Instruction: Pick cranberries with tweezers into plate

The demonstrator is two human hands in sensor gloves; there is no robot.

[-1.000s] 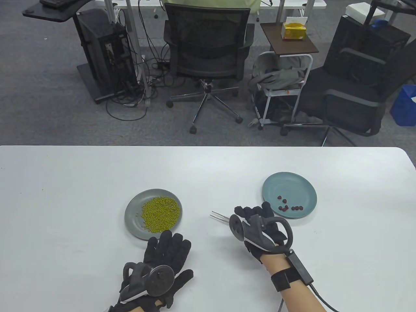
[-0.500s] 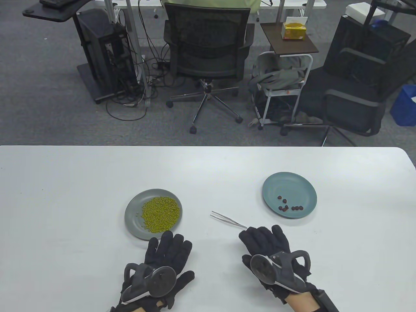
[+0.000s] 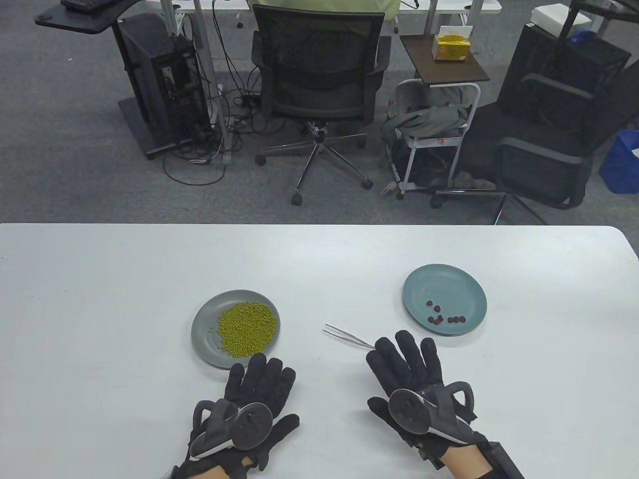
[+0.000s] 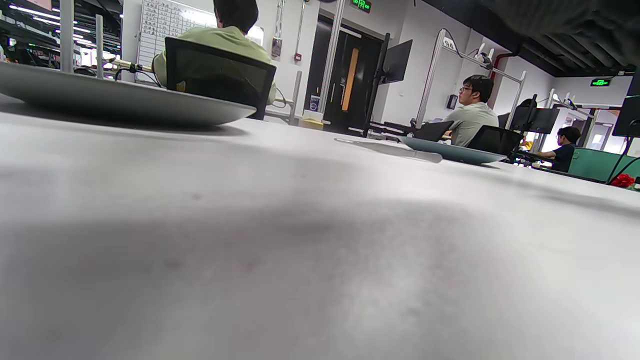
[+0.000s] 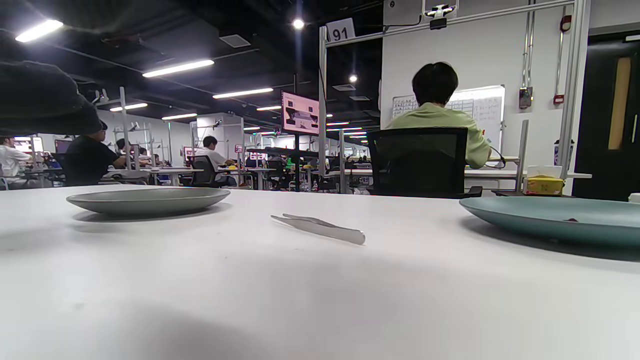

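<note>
Steel tweezers [image 3: 347, 337] lie loose on the white table between the two plates; they also show in the right wrist view [image 5: 320, 227]. A teal plate [image 3: 449, 284] at the right holds several dark red cranberries [image 3: 442, 317]. My right hand [image 3: 404, 359] lies flat on the table with fingers spread, its fingertips at the tweezers' near end, holding nothing. My left hand [image 3: 259, 379] lies flat and empty just below the grey plate [image 3: 202, 332].
The grey plate holds a heap of green beans [image 3: 247, 329]. The table's far edge runs across the middle of the table view. Office chairs and a small side table stand on the floor beyond it.
My right hand, which held the tweezers beside the teal plate, has laid them on the table, drawn back toward me and flattened out. My left hand has barely moved.
</note>
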